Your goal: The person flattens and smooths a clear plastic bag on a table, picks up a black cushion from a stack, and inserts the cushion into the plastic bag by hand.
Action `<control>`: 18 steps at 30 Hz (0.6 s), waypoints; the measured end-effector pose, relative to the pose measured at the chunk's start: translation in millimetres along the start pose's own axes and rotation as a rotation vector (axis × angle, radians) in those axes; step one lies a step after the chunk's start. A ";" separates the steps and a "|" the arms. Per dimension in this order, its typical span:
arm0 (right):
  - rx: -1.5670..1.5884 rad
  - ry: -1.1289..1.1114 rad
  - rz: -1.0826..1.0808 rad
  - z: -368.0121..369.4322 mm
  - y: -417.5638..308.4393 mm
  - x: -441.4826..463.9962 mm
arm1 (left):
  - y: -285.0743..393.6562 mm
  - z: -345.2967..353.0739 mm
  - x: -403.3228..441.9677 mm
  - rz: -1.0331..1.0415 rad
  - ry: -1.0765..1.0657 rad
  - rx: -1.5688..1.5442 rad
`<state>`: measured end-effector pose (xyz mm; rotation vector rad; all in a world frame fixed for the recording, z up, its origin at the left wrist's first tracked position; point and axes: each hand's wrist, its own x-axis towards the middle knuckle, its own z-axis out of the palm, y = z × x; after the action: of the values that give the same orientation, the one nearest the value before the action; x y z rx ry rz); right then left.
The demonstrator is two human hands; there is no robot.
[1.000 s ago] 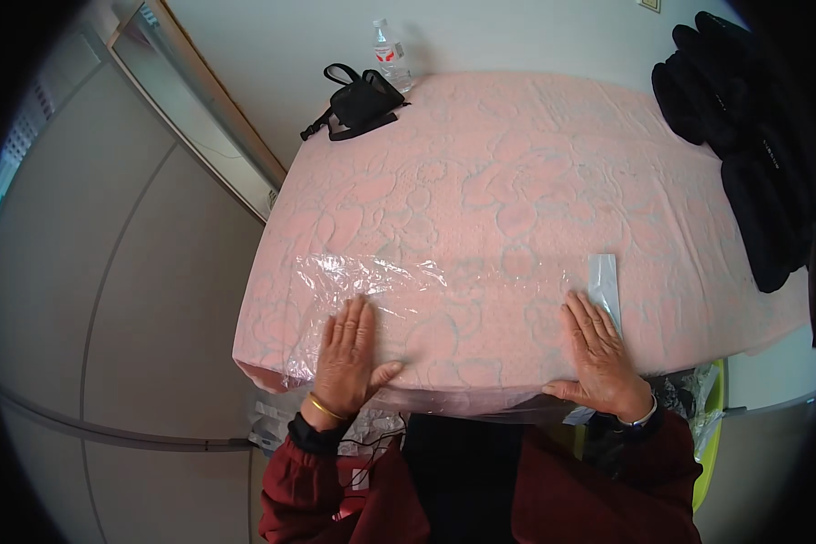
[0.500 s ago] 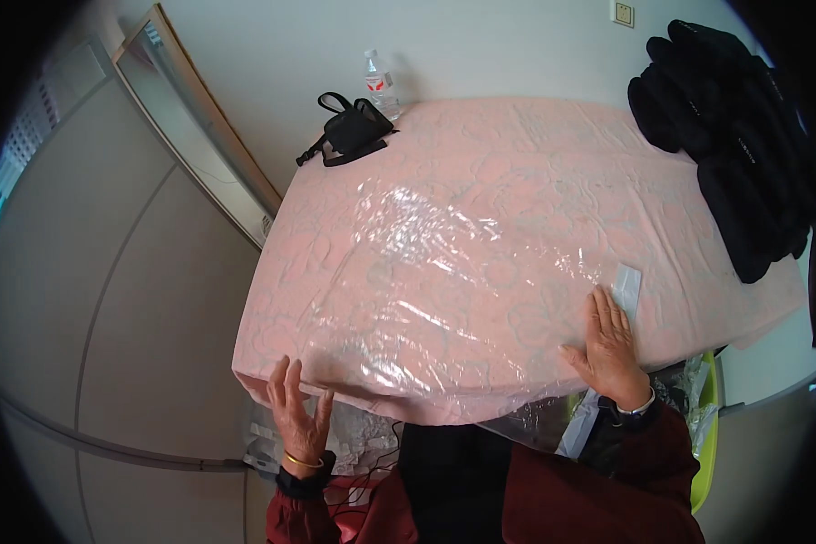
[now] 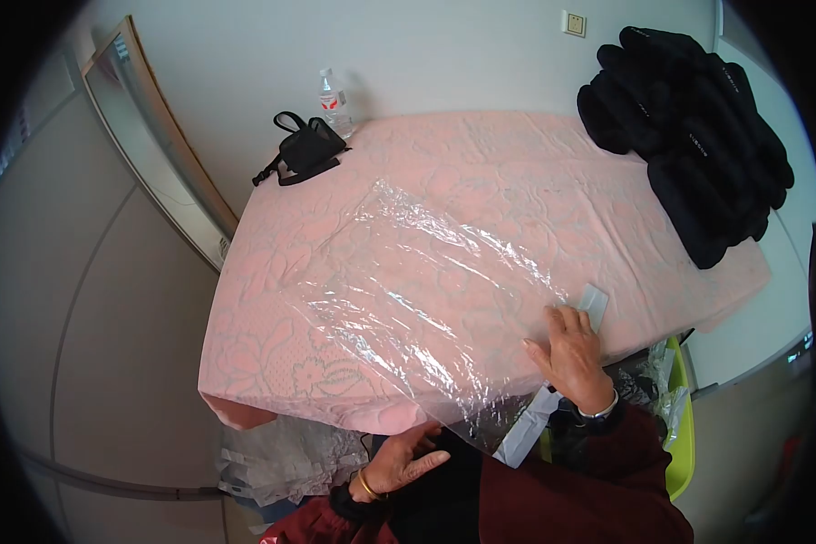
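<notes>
A clear plastic bag (image 3: 408,299) lies slantwise over the pink patterned tablecloth (image 3: 308,245), and its lower corner hangs past the table's front edge. Along its right side runs a whitish strip (image 3: 528,426). My right hand (image 3: 573,355) rests palm down across that strip, thumb apart and fingers slightly bent on the film. Close to my body, just below the front edge of the cloth, is my left hand (image 3: 403,462). Its thumb is stretched out and it holds nothing that I can see; some fingertips are hidden near the edge.
Dark padded garments (image 3: 689,136) are piled at the back right. A black strap bag (image 3: 308,150) and a water bottle (image 3: 334,104) stand at the back left. Crumpled clear plastic (image 3: 286,458) lies below the table, and a green bin (image 3: 682,435) is at the right.
My left hand has moved right and toward my body along the front edge. The bag has turned, its lower corner now over the edge. My right hand's fingers are more bent. The view has shifted.
</notes>
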<state>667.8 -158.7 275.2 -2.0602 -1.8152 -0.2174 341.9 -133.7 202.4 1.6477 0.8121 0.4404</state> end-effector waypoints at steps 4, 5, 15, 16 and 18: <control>0.067 0.012 0.005 -3.3 -6.1 -8.5 | 5.5 17.5 16.0 0.047 -0.195 -0.188; 0.076 0.012 -0.003 -3.6 -7.8 -10.2 | 4.7 21.8 18.4 0.084 -0.193 -0.239; 0.183 0.002 -0.093 1.4 -10.0 -18.1 | 49.9 -32.4 21.1 -0.042 0.441 -0.572; 0.227 0.008 -0.150 -0.4 -15.5 -19.2 | 52.4 -29.4 20.3 -0.045 0.435 -0.571; 0.310 0.019 -0.256 -2.1 -29.0 -22.7 | 54.4 -17.0 19.1 0.081 0.440 -0.426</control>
<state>636.3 -177.8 274.2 -1.6115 -1.9589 -0.0210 358.3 -112.0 256.0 1.2019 0.8976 0.9858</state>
